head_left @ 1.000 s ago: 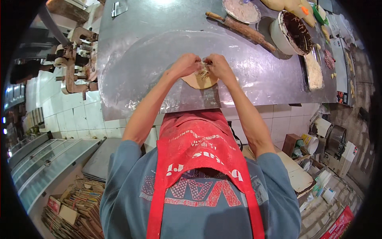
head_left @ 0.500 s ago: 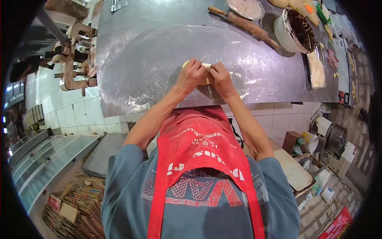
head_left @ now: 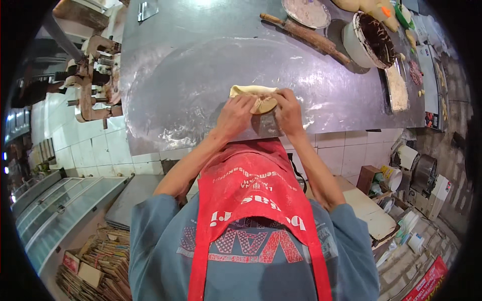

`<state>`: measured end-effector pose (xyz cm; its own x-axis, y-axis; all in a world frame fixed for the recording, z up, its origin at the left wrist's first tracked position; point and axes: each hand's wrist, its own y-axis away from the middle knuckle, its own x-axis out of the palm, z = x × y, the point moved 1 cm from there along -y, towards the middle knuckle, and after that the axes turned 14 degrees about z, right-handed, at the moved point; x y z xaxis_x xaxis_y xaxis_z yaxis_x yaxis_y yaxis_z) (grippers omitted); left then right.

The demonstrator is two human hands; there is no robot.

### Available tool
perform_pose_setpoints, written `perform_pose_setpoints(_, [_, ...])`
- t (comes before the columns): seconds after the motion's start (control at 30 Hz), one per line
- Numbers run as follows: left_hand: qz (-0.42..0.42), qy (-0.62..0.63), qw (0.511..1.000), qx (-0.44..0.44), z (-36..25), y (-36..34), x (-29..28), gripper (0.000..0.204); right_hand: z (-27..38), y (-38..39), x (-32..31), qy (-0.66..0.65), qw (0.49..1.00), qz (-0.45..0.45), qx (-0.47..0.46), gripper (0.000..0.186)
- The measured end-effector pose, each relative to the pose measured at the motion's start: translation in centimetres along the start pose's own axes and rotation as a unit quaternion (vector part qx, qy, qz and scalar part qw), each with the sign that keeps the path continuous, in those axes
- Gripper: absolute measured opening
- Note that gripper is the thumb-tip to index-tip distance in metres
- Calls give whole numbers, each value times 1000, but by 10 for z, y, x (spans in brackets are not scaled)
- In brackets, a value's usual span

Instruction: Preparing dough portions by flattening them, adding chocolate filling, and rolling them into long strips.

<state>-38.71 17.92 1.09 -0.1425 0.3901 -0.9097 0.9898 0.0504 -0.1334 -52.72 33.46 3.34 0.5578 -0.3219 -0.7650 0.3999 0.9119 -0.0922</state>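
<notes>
A round piece of pale dough (head_left: 254, 91) lies on the floured steel table (head_left: 186, 75), with its far edge folded up over some shredded filling, which my fingers partly cover. My left hand (head_left: 236, 113) grips the left side of the dough with curled fingers. My right hand (head_left: 288, 111) pinches the right side near the fold, its fingers also bent inward.
Farther back are a wooden rolling pin (head_left: 305, 36), a plate of flour (head_left: 305, 11), a chocolate-smeared white bucket (head_left: 355, 44) and a tray of pale crumbs (head_left: 396, 90). Several dough lumps (head_left: 351, 6) sit behind them. A metal machine (head_left: 90, 83) stands left.
Both hands have come nearer my body, with their fingers now lower on either side of the dough. The dough's far edge has been lifted and folded toward me over the filling.
</notes>
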Motion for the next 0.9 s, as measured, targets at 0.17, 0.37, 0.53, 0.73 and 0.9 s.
perform_pose_setpoints(0.17, [-24,96,994,-41,-3,28,-4,48,12,34,18,17,999,-40,13,39])
perform_pose_setpoints(0.37, [37,18,999,-33,-23,34,11,54,34,35,42,84,996,16,-5,40])
perform_pose_setpoints(0.53, [72,-40,996,-34,-23,39,18,59,13,58,46,117,991,69,-18,41])
perform_pose_setpoints(0.73, [66,-37,997,-35,-30,45,20,65,10,63,32,134,988,66,30,46])
perform_pose_setpoints(0.9, [67,-26,996,-54,-32,46,14,65,-3,53,30,182,982,45,16,46])
